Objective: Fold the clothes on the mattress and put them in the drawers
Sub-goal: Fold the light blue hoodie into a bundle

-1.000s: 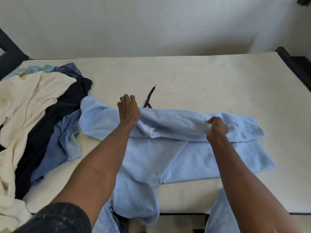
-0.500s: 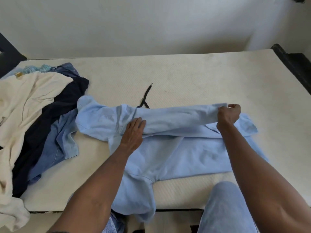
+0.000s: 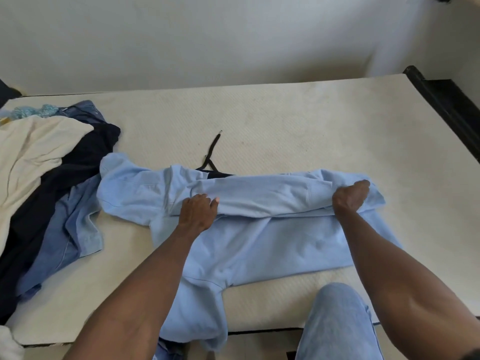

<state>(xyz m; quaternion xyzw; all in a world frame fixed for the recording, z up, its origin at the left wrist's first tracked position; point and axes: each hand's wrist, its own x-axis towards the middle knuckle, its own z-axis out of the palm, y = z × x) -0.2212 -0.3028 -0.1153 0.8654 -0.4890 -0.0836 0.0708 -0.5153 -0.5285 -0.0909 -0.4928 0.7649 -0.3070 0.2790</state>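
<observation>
A light blue hoodie [image 3: 262,245] lies spread across the cream mattress [image 3: 298,120], one sleeve folded lengthwise over its body and a black drawstring poking out behind. My left hand [image 3: 198,213] presses flat on the sleeve's left end near the shoulder. My right hand [image 3: 349,196] grips the sleeve's cuff end at the right, fingers curled round the cloth. Another sleeve hangs over the mattress's near edge. No drawers are in view.
A heap of unfolded clothes [image 3: 46,183] covers the mattress's left side: cream, navy and blue pieces. A black bed frame [image 3: 446,107] runs along the right edge. My knee in blue jeans [image 3: 337,323] rests at the near edge. A white wall stands behind.
My right hand has drawn the sleeve out to the right and laid it lower across the hoodie. My left hand moved from the far edge down to the sleeve's near edge.
</observation>
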